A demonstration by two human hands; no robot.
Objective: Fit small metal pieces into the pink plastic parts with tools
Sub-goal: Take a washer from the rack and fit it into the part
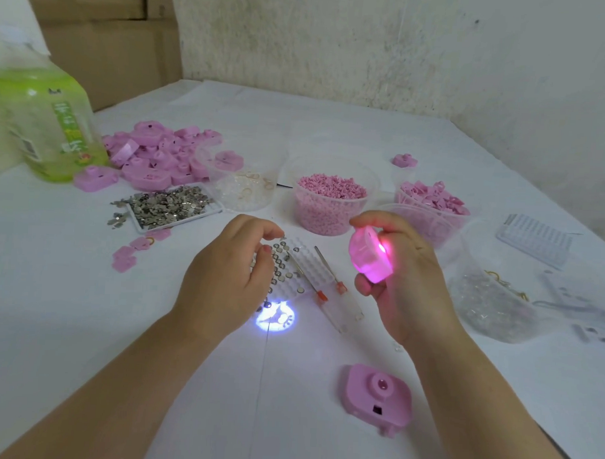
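My right hand (405, 281) grips a pink plastic part (370, 257) that glows from inside and throws a bright light spot (275, 317) onto the table. My left hand (231, 271) hovers over a white dimpled tray (296, 270) that carries small round metal pieces, and its thumb and forefinger pinch one small metal piece (282, 237). Two thin tools with orange collars (323, 285) lie across the tray's right side. A pink plastic part (377, 395) with a lens hole lies on the table near my right forearm.
Behind stand a flat tray of loose metal pieces (170, 205), a heap of pink parts (156, 159), clear tubs of clear rings (242, 182), pink pellets (329, 199) and pink clips (432, 203). A green bottle (47, 121) stands far left, a clear tub (494, 298) and a white ridged block (534, 241) on the right.
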